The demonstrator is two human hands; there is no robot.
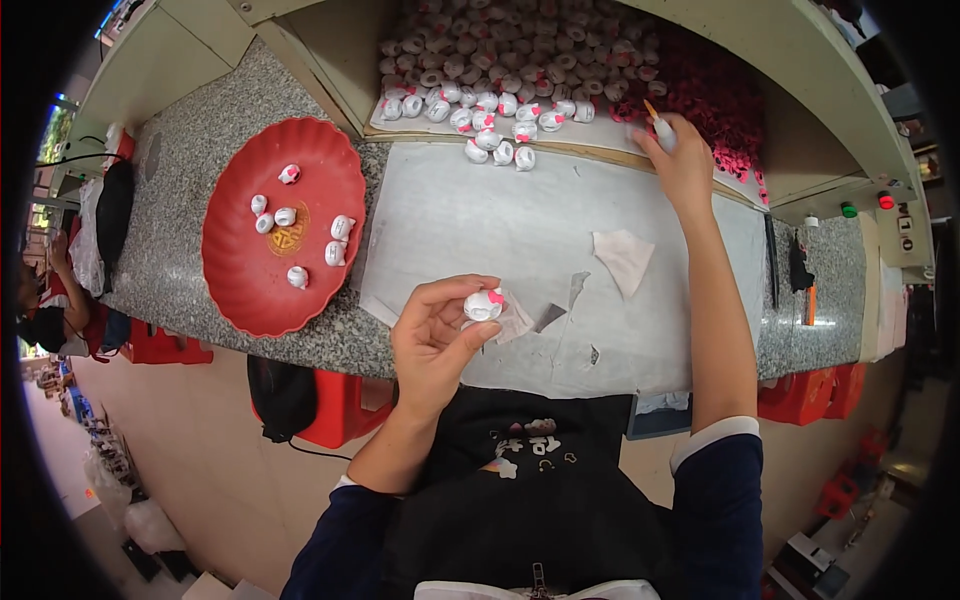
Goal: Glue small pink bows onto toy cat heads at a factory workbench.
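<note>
While the fingers and thumb of the left hand (pixel 432 345) close around it, a small rounded white piece (pixel 483 306) with a pink bow sits above the near part of a white sheet (pixel 455 225); that grip is firmly on the piece. Just beside it, toward three o'clock, lie a pale scrap (pixel 514 320) and a dark scrap (pixel 550 318), and further out, between two and three o'clock, a larger white cloth scrap (pixel 622 260). Between one and two o'clock, the right hand (pixel 684 165) has its grip closed on a small white bottle (pixel 664 134) with an orange tip, its fingertips partly blurred. Straight toward twelve o'clock, many white pieces (pixel 530 60) are heaped inside a pale frame (pixel 815 80), several with pink bows at the near edge; a heap of pink bits (pixel 700 90) adjoins them at one o'clock. At ten o'clock, a red scalloped plate (pixel 226 262) rests on the speckled grey surface (pixel 180 230), carrying seven white pieces. Below that surface, at eight o'clock, stands a red stool (pixel 335 405) with a black bag (pixel 280 392) beside it.
</note>
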